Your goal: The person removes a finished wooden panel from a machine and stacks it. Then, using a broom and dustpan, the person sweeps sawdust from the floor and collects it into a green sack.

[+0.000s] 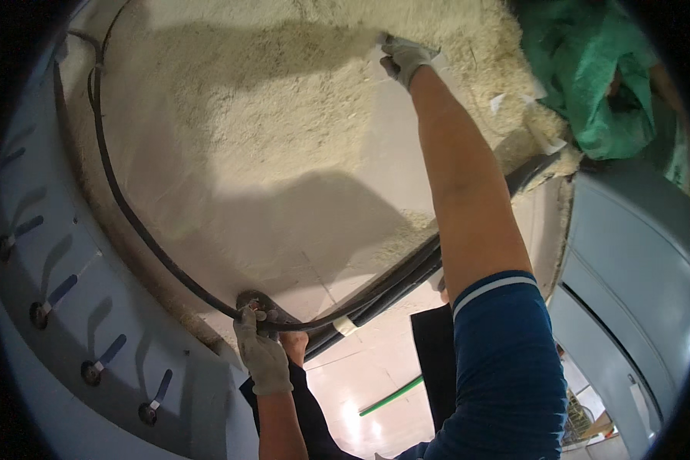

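Observation:
My left hand, in a pale glove with grey fingertips, is closed around a black hose low in the view. Its fingers grip the hose near a dark round end piece. My right arm stretches far forward. At its end my right hand, gloved alike, is low over a layer of pale yellow, crumbly material on the floor. Its fingers look curled, and what they hold, if anything, cannot be made out. Behind it lies a smoother strip of floor with less of the material.
Thick black pipes run diagonally under my right arm. A light blue panel with several lever-handled valves curves along the left. Green sheeting hangs at the upper right, above a light blue cabinet. A green strip lies between my legs.

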Action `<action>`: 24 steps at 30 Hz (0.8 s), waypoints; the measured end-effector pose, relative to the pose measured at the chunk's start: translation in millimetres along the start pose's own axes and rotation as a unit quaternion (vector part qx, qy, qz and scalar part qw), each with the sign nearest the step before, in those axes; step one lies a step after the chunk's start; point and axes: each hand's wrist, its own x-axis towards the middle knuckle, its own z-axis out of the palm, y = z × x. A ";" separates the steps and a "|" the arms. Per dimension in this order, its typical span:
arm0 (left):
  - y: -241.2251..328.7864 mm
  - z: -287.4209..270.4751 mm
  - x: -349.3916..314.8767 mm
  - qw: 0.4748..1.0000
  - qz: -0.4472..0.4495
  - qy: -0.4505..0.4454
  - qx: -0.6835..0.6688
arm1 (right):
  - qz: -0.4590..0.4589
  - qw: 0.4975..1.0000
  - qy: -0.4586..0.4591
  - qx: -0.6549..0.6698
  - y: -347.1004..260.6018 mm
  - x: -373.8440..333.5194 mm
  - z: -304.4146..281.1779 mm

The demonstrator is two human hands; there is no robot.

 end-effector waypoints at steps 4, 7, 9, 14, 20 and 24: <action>-3.9 0.1 -0.6 0.999 -0.003 -0.001 0.043 | 0.022 0.997 -0.070 0.013 7.1 -18.8 -16.8; -11.6 5.2 1.5 0.999 0.026 0.026 0.022 | 0.021 0.999 -0.040 -0.027 7.8 -43.8 -21.8; -20.9 5.3 4.3 0.999 0.019 0.027 0.016 | 0.045 0.999 -0.010 0.000 12.9 -59.4 -29.0; -56.4 -23.6 -1.0 0.987 -0.021 0.105 0.118 | 0.032 0.999 -0.031 0.009 21.3 -106.6 -82.4; -52.7 -50.9 -75.4 0.968 0.007 0.058 0.245 | 0.076 0.993 -0.094 0.011 -42.4 -205.0 -184.0; -2.6 -15.4 -129.3 0.949 0.023 0.037 0.313 | 0.034 0.993 -0.113 0.019 -104.1 -280.5 -265.0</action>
